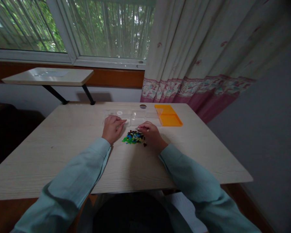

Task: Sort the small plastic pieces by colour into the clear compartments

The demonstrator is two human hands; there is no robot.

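Observation:
A small heap of tiny building bricks (134, 137), mostly green, blue, dark brown and pale yellow, lies on the table between my hands. My right hand (150, 133) is at the heap's right side, thumb and finger pinched on a tiny light piece too small to name. Over the front left part of a clear plastic compartment box (138, 121) is my left hand (112, 128), its fingers curled and closed with the fingertips pointing right. Whatever is in the left fingers, if anything, I cannot make out. Behind the heap, the box lies flat and is partly covered by both hands.
An orange two-part tray (172, 119) lies at the box's right end, slightly overlapped by clear plastic. A round cable hole (143, 106) is near the back edge of the pale wooden table (199, 155). A raised shelf (63, 77) stands back left; a curtain (174, 64) hangs behind.

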